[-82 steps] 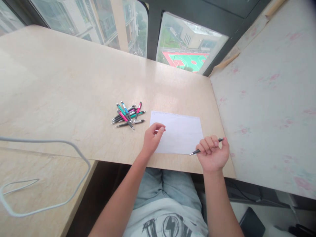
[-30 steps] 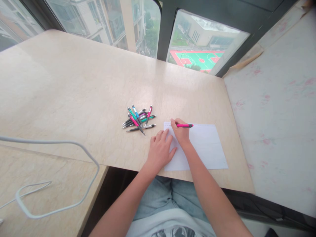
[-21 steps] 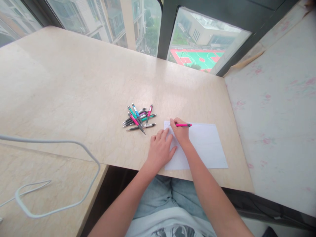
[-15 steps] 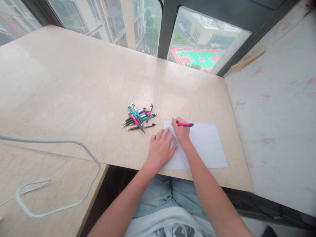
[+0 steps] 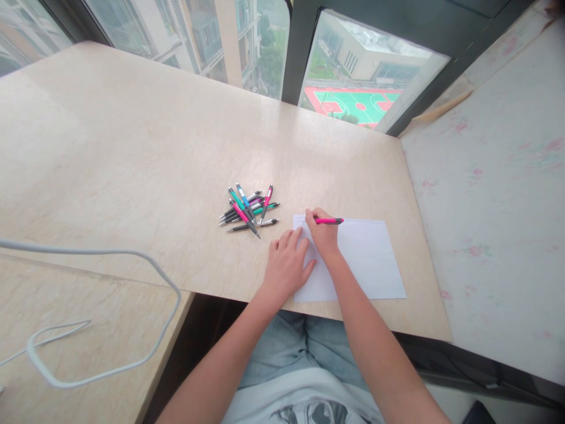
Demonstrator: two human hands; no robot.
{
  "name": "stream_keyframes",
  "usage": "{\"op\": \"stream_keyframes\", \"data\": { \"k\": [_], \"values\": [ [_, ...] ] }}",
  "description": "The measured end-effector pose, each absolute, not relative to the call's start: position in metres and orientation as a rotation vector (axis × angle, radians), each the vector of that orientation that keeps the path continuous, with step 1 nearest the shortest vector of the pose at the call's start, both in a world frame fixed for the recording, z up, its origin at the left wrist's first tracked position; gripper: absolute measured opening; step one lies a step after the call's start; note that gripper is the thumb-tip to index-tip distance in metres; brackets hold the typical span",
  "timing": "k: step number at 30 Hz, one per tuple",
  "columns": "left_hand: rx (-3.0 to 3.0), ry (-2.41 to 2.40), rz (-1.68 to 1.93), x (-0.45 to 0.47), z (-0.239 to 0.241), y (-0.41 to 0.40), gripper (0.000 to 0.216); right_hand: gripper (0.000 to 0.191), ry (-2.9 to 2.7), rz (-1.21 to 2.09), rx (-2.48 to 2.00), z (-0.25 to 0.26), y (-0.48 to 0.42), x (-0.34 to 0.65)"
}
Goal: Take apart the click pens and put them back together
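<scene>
A white sheet of paper [image 5: 366, 259] lies near the front edge of a beige marble tabletop [image 5: 154, 153]. My right hand [image 5: 323, 235] is closed on a pink pen [image 5: 330, 221], its tip at the sheet's top left corner. Flat on the sheet's left edge rests my left hand [image 5: 288, 265], fingers stretched out and holding nothing. A heap of several coloured pens [image 5: 248, 207] lies just left of the paper, a little beyond my left hand.
A white cable [image 5: 101, 306] loops over a lower surface at the left. A pale floral-patterned surface [image 5: 494, 194] adjoins the table on the right. Windows [image 5: 362, 70] run along the far edge.
2.7 s ago my right hand held a dark pen at the paper's lower right; now it holds a pink pen at the top left. My left hand has flattened onto the paper.
</scene>
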State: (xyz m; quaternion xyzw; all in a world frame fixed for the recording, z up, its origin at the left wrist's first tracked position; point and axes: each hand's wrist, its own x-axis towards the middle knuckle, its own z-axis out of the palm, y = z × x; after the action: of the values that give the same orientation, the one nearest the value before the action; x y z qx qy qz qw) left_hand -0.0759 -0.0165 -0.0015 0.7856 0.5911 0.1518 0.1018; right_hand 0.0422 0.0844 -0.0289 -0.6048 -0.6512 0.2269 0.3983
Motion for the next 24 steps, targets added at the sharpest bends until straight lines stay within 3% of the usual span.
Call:
{"op": "stream_keyframes", "data": {
  "k": [24],
  "values": [
    [2.311, 1.734, 0.464, -0.0765, -0.0022, -0.0164, 0.033, 0.039, -1.634, 0.543, -1.548, -0.0293, 0.0834, 0.0433]
  ]
}}
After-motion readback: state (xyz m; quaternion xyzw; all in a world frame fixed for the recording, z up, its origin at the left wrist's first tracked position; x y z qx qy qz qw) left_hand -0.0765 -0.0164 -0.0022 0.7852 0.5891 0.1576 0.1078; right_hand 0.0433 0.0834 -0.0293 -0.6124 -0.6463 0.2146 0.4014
